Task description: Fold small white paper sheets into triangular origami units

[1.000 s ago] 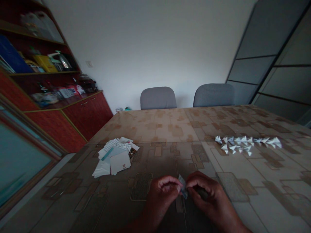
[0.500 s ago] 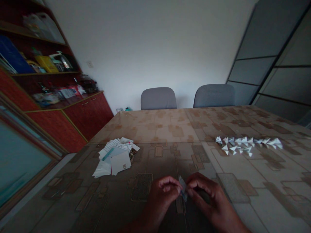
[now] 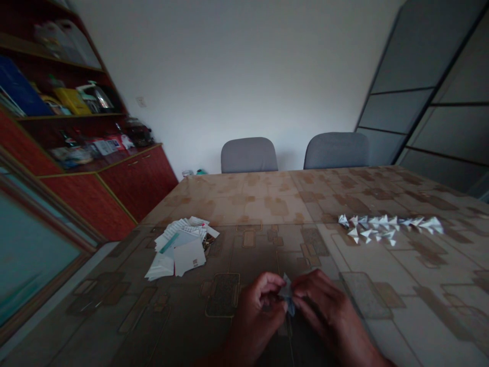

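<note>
Between my two hands, above the near part of the table, is a small folded piece of paper (image 3: 286, 290), pale with a bluish lower end. My left hand (image 3: 262, 311) pinches its left side with thumb and forefinger. From the right, my right hand (image 3: 326, 306) grips the same paper at its fingertips. Fingers cover much of the paper, so its exact shape is hidden. To the left lies a loose pile of paper squares (image 3: 183, 247), mostly white. Several small folded paper pieces (image 3: 385, 223), pointed and whitish, stand in two rows at the right.
A patterned cloth covers the table (image 3: 267, 201). Two grey chairs (image 3: 249, 154) stand at its far edge, before a white wall. At the left is a reddish wooden cabinet (image 3: 133, 183) with shelves of household items. Grey sliding doors (image 3: 408, 92) are at the right.
My fingers have shifted around the folded paper, and its pointed top now shows at a different angle. My left forefinger has risen slightly. The pile and the rows have stayed put.
</note>
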A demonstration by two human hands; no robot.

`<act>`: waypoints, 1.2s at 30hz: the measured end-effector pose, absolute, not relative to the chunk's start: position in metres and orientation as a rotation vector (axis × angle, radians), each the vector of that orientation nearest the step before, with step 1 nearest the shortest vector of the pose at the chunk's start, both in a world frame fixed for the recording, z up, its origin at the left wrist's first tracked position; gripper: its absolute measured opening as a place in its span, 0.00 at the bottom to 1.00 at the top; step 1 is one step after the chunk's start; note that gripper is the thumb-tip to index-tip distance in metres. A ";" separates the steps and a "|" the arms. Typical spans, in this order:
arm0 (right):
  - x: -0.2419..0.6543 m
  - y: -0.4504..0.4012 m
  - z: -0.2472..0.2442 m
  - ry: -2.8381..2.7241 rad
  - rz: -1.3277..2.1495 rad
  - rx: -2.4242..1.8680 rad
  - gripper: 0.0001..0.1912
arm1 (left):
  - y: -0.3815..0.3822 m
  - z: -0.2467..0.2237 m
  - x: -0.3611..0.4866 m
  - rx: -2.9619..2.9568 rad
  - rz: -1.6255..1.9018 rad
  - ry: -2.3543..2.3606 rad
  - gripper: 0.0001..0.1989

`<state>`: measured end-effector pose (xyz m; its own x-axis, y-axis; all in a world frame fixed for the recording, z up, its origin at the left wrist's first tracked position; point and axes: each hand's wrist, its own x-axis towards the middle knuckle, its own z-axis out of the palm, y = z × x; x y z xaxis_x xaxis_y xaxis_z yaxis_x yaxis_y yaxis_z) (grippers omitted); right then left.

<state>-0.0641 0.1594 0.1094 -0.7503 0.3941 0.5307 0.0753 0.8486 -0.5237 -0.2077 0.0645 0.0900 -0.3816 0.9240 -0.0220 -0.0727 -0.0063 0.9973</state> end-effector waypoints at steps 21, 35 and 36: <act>-0.069 0.154 0.107 -2.378 0.215 -0.246 0.08 | 0.063 0.089 -0.201 0.923 1.639 1.457 0.03; -0.072 0.153 0.101 -2.288 0.454 -0.372 0.09 | 0.067 0.091 -0.195 0.833 1.722 1.419 0.05; -0.072 0.153 0.099 -2.286 0.471 -0.385 0.08 | 0.068 0.091 -0.194 0.818 1.728 1.431 0.06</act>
